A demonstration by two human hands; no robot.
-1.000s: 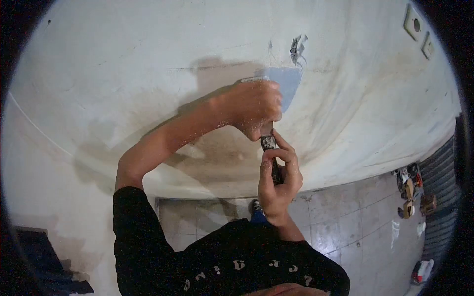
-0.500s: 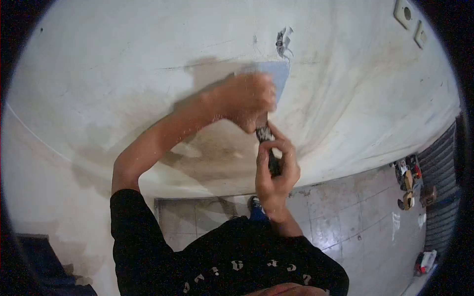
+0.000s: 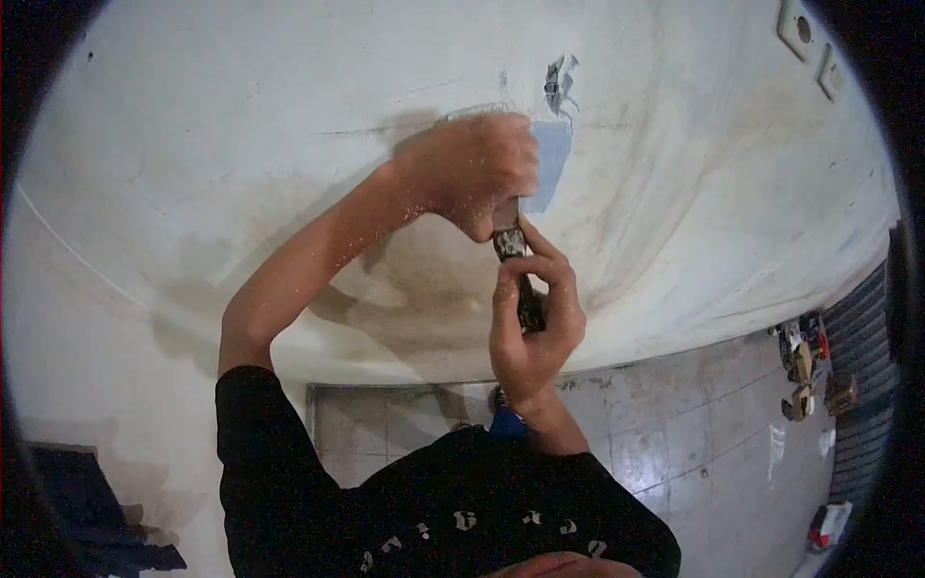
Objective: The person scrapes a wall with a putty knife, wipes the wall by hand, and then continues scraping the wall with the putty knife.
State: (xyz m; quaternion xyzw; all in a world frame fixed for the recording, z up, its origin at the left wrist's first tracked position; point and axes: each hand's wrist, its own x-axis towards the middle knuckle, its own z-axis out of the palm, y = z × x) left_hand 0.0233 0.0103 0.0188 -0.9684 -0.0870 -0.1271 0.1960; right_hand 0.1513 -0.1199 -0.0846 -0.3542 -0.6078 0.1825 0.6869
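My left hand is closed in a fist against the pale wall, knuckles toward the right. What its fingers hold, if anything, is hidden. Pale dust specks dot the wrist and forearm. Just below it, my right hand grips the dark, paint-smeared handle of a putty knife. The knife points upward, its metal blade partly covered by the left hand. A light blue-grey patch on the wall shows to the right of the left fist, which covers part of it.
Above the patch is a damaged hole in the wall. A wall socket sits at upper right. Brown stains mark the lower wall. Tiled floor lies below, with assorted items near a ribbed shutter. Dark cloth is at lower left.
My left fist, blurred before, has moved slightly up and left along the wall, baring more of the blue-grey patch's right part. The putty knife and right hand have shifted slightly up and left.
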